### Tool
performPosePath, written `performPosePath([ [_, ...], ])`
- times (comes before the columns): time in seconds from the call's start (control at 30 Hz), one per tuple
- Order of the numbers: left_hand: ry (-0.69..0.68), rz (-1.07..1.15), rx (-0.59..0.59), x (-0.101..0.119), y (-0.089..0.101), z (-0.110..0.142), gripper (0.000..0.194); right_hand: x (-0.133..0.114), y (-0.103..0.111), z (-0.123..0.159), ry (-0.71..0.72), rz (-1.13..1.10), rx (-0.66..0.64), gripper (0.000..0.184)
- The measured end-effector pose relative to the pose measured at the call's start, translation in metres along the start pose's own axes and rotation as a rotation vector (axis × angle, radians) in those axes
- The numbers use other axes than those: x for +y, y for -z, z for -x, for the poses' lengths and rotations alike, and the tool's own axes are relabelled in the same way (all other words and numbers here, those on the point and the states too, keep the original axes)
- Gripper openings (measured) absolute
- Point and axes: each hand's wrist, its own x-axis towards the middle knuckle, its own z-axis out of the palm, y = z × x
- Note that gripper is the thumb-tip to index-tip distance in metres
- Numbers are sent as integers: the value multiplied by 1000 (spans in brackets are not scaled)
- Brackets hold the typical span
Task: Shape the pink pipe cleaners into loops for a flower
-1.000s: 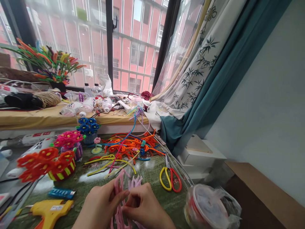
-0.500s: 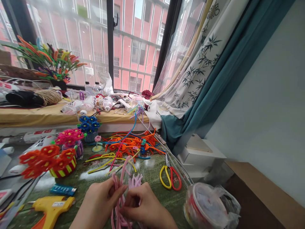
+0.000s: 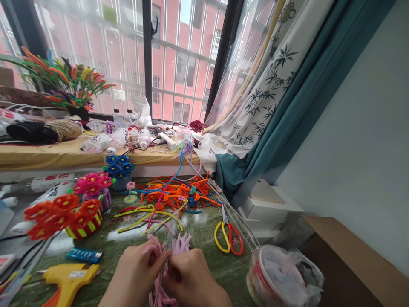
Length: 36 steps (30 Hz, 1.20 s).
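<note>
My left hand [image 3: 140, 264] is closed around pink pipe cleaners [image 3: 156, 244], whose bent upper ends loop out above the fingers. Right beside it, my right hand [image 3: 193, 273] is curled with its fingertips at the same pink strands, which hang down between both hands. Its fingertips are partly hidden. Behind the right hand stands a bunch of pale pink pipe cleaner ends [image 3: 181, 243]. To the right lie scissors [image 3: 227, 232] with one yellow and one red handle.
A yellow glue gun [image 3: 70, 277] and a blue packet [image 3: 84, 254] lie at left. Pipe-cleaner flower pots [image 3: 83, 224] stand behind them. Orange pipe cleaners [image 3: 172, 192] heap near the sill. A clear plastic tub [image 3: 281, 275] sits at right, near a cardboard box [image 3: 361, 251].
A pink strand that stood up above my left hand has come down into a bent loop. My right hand has turned slightly and closed more, close against the left.
</note>
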Motion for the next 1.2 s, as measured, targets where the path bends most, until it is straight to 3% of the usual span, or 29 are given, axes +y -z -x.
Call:
performPosePath([
  [0.07, 1, 7, 15, -1, 1, 0, 34, 1, 1, 0, 10, -23, 26, 12],
  [0.17, -7, 43, 15, -1, 6, 1, 38, 3, 9, -1, -65, -260, -40, 11],
  [0.3, -3, 88, -9, 1, 13, 5, 41, 4, 17, -4, -108, -611, -126, 31],
  [0.57, 25, 87, 7, 15, 10, 4, 38, -1, -9, -7, -238, -883, -138, 49],
  [0.73, 38, 130, 12, 14, 14, 6, 40, -1, 6, -3, -306, -1096, -378, 49],
  [0.83, 38, 273, 69, 6, 16, 11, 42, -4, 20, -2, -311, -1117, -488, 42],
  [0.97, 90, 421, 96, -1, 14, 17, 46, -6, 25, -4, -319, -1105, -542, 41],
  [1.2, 167, 779, 189, 10, 17, 15, 65, -4, 24, -2, -302, -1088, -593, 39],
])
